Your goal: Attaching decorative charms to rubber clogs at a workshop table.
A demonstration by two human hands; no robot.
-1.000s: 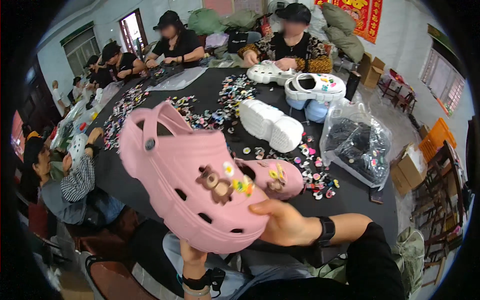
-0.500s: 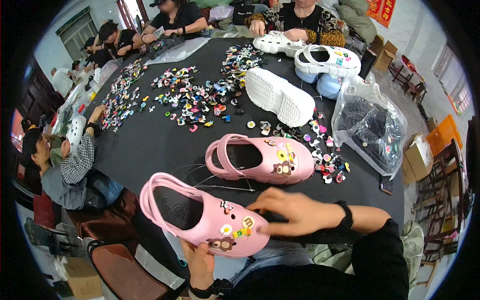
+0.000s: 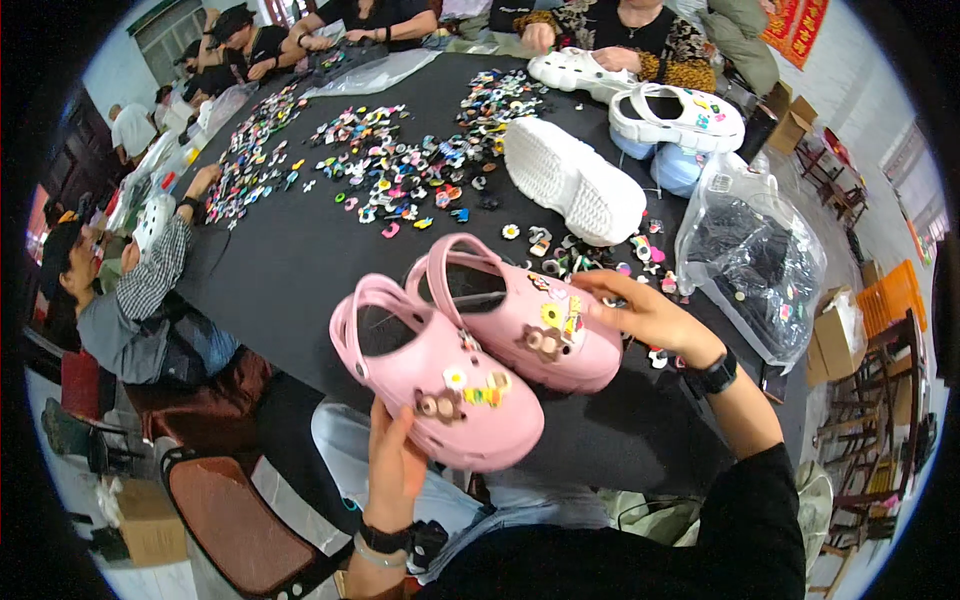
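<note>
Two pink clogs are held side by side over the table's near edge, their toes angled right and toward me. My left hand [image 3: 395,455] grips the left pink clog [image 3: 480,440] from below, thumb along its side. That shoe carries a brown bear charm [image 3: 437,405], a white flower and a yellow-green charm. My right hand [image 3: 660,315] holds the right pink clog [image 3: 590,365] at its far side by the toe; some fingertips are hidden behind it. This second clog also has a bear charm [image 3: 541,343], plus a yellow flower charm [image 3: 551,314] and others. The clogs touch or overlap.
Piles of small colourful charms [image 3: 400,165] cover much of the black table [image 3: 290,290]. Beyond them lie a white clog sole-up [image 3: 575,185] and a decorated white clog [image 3: 680,120]. A clear plastic bag [image 3: 755,260] lies right. Several people work around the table.
My right hand has left the left clog's toe and taken hold of the other clog, which is now tilted beside the first. The left clog has shifted right and up.
</note>
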